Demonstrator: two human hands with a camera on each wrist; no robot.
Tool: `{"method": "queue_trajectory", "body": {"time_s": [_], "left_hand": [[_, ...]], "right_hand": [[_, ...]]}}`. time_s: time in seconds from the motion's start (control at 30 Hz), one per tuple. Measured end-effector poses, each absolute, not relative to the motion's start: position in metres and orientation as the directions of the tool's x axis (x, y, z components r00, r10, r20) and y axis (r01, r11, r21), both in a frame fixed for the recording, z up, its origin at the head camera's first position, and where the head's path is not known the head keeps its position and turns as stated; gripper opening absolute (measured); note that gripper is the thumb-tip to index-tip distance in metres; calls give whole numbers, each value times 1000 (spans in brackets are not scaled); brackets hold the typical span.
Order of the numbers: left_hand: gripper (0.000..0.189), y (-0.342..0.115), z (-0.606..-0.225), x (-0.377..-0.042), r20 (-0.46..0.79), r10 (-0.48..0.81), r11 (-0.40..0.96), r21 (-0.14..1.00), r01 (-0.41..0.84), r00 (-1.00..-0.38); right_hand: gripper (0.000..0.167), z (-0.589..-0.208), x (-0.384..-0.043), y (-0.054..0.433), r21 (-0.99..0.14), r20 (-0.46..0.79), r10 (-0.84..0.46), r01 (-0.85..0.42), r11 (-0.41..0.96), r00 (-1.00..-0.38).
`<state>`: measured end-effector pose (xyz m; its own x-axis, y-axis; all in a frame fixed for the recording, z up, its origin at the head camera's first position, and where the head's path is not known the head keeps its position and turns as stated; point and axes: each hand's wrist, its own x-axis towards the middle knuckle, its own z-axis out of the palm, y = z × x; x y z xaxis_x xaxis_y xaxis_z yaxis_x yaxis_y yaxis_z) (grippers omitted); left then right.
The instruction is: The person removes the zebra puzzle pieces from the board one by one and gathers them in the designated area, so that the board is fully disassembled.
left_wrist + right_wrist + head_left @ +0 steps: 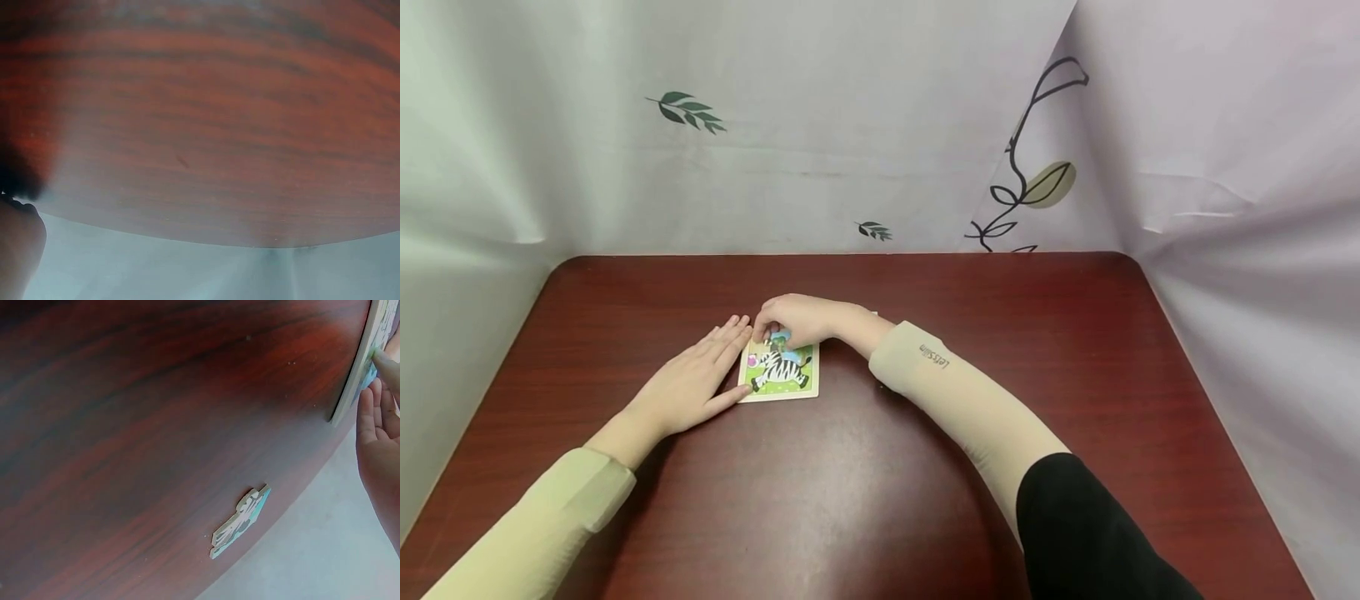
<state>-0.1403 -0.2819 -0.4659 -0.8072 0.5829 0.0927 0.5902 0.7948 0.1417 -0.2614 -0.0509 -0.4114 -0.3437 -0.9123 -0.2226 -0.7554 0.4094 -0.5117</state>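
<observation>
A small zebra jigsaw puzzle (784,387) in a pale frame lies on the dark red table, with green around the striped animal. My left hand (688,387) lies flat along its left side, fingers straight, thumb touching the lower left corner. Over the puzzle's upper part, my right hand (797,318) has thumb and index finger bent down around a blue and green puzzle piece (779,338). That hand hides much of the top of the puzzle. In the right wrist view, the fingers (367,415) meet a blue patch beside the board's edge (356,378).
A loose puzzle piece (240,522) lies on the table away from the board; in the head view the right wrist mostly covers it. White cloth (820,150) with leaf prints hangs behind the table (1000,292) and along its sides.
</observation>
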Motion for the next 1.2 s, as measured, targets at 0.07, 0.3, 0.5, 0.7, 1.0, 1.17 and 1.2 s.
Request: {"method": "queue_trajectory", "body": {"time_s": [0.07,0.3,0.5,0.7,1.0,1.17,1.2], "left_hand": [[89,-282,-466,-141,91,585,793,143,592,-806],[88,-282,-465,-142,80,582,796,147,587,-809],[88,-281,-465,-141,77,579,799,147,583,-812],[88,-281,-466,-141,78,579,799,145,584,-812],[89,-282,-466,-141,78,580,797,148,585,-811],[88,-282,-467,-142,81,583,795,145,589,-808],[88,-283,-467,-142,83,585,794,144,590,-807]], "right_hand": [[41,-411,-262,-51,-511,-221,-912,-755,410,-345],[40,-409,-263,-49,-509,-212,-908,-752,419,-362],[41,-411,-263,-48,-511,-195,-903,-746,427,-383],[41,-411,-262,-47,-525,-204,-881,-713,466,-426],[31,-408,-260,-47,-464,-224,-868,-734,495,-444],[29,-410,-260,-47,-464,-217,-861,-727,506,-461],[29,-410,-260,-47,-461,-216,-858,-726,510,-465]]}}
